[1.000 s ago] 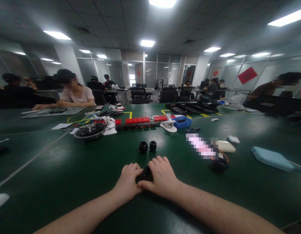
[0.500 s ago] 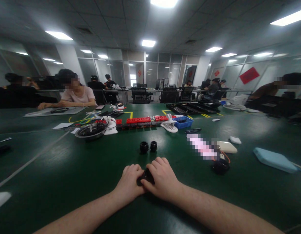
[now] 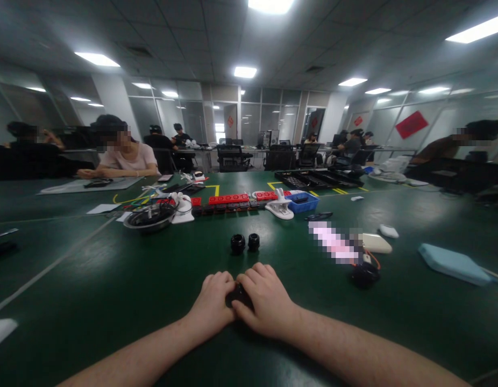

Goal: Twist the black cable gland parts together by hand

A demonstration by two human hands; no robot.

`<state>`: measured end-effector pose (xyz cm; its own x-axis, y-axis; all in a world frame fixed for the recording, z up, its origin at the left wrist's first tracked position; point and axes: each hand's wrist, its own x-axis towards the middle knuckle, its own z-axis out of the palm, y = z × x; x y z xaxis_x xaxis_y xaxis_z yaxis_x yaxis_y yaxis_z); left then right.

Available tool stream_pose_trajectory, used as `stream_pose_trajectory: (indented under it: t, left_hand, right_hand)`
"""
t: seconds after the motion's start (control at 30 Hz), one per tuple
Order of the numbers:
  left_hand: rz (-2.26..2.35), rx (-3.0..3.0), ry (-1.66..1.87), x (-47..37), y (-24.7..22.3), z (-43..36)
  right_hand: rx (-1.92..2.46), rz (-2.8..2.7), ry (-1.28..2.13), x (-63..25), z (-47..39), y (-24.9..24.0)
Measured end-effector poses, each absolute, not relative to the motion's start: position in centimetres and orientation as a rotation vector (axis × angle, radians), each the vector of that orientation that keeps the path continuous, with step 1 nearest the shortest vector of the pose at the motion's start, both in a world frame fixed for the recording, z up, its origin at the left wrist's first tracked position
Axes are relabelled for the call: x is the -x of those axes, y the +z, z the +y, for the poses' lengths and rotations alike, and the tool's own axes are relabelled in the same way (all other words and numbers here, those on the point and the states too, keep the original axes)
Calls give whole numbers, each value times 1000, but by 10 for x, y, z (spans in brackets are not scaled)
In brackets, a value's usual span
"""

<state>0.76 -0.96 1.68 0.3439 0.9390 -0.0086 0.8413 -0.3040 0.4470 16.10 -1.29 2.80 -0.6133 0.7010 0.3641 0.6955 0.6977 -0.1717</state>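
Both hands are wrapped round a dark, glossy black part (image 3: 240, 295) held low over the green table. My left hand (image 3: 215, 297) grips it from the left with the fingers curled. On the other side, my right hand (image 3: 267, 302) has its fingers bent over the top and its thumb along the near side. Most of the part is hidden by the fingers, so its full shape cannot be made out. Just beyond the hands stand two black, round, ribbed parts with open tops, a larger one (image 3: 237, 244) and a smaller one (image 3: 254, 242), touched by neither hand.
Red-topped blocks (image 3: 228, 199) form a row across the table (image 3: 152, 285), beside a blue bin (image 3: 303, 203) and a white clip stand (image 3: 280, 208). At left is a metal bowl (image 3: 148, 217) with wires; at right, a light-blue case (image 3: 453, 262). A co-worker (image 3: 128, 156) sits across.
My right hand has shifted slightly left and its fingers sit a little lower over the black part. My left hand is almost still. The co-worker's forearm across the table has drawn in.
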Motion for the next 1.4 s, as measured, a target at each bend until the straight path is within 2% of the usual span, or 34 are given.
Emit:
stream_pose_trajectory:
  t: [1.0, 1.4]
  left_hand:
    - [1519, -2276, 371, -4, 8, -6]
    - [1537, -2275, 386, -4, 6, -4]
  right_hand:
    - [997, -2512, 80, -164, -9, 26]
    - [878, -2518, -31, -159, -13, 23]
